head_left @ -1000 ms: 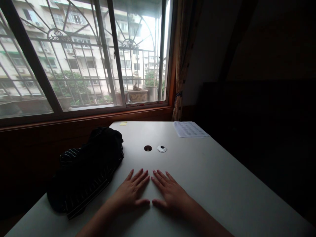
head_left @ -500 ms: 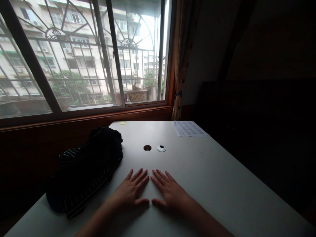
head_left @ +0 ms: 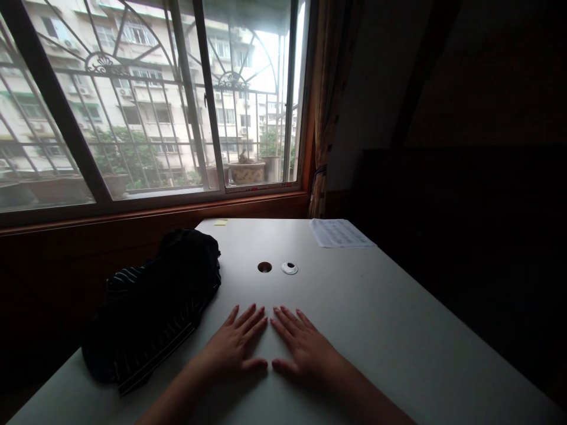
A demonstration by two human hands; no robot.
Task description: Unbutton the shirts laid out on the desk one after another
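Note:
My left hand (head_left: pixel 237 344) lies flat on the white table (head_left: pixel 376 330), palm down with its fingers spread. Beside it, my right hand (head_left: pixel 302 345) rests the same way, open and holding nothing. The two thumbs point at each other with a narrow gap between them. Left of my left hand is a heap of dark cloth (head_left: pixel 155 313) with thin white stripes; its exact kind is hard to make out. Beyond my fingertips are a round hole (head_left: pixel 264 267) in the tabletop and, just right of it, a white ring-shaped cover (head_left: pixel 289 268).
Printed sheets of paper (head_left: pixel 341 232) lie at the table's far right corner. A small yellow note (head_left: pixel 220 222) is near the far left edge. Behind the table are a barred sliding window (head_left: pixel 212 106) and a tied curtain (head_left: pixel 322 136). The right side is very dark.
Both hands keep the same place and pose. Only the camera view has shifted very slightly.

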